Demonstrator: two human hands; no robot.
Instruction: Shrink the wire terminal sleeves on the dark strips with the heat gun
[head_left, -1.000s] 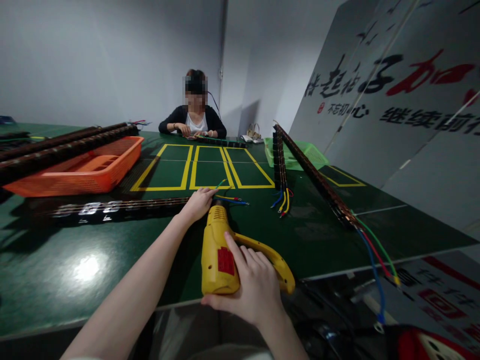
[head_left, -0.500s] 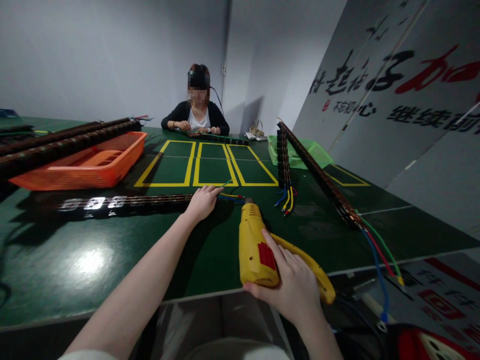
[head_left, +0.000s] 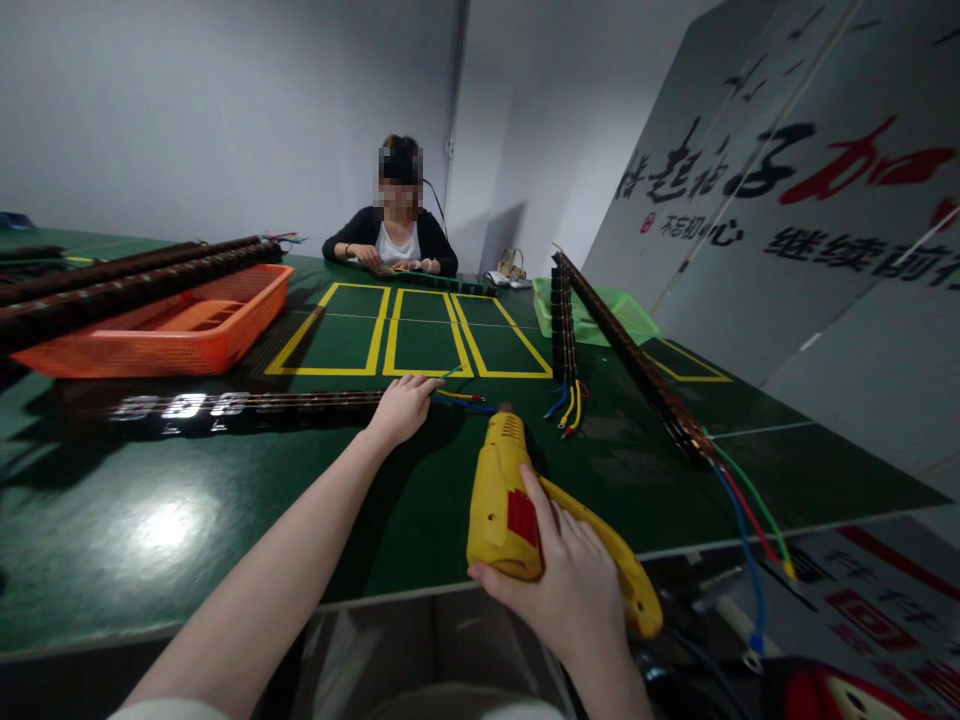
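My left hand [head_left: 405, 408] is closed on the right end of a long dark strip assembly [head_left: 300, 408] lying on the green table. Green, yellow and blue wires [head_left: 465, 400] come out past its fingers. My right hand [head_left: 562, 560] is wrapped round the body of a yellow heat gun [head_left: 502, 490] with a red label. The gun's nozzle points away from me, close to the end of the blue wire. Whether nozzle and wire touch cannot be made out.
More strips rest over an orange basket [head_left: 247, 320] at left and a green basket [head_left: 607, 305] at right. Coloured wires [head_left: 757, 530] hang over the table's [head_left: 375, 560] front right edge. Across the table a person [head_left: 397, 235] handles another strip.
The heat gun's nozzle has shifted slightly right and down, away from the yellow wire tip, with my right hand still round it. My left hand has hardly moved.
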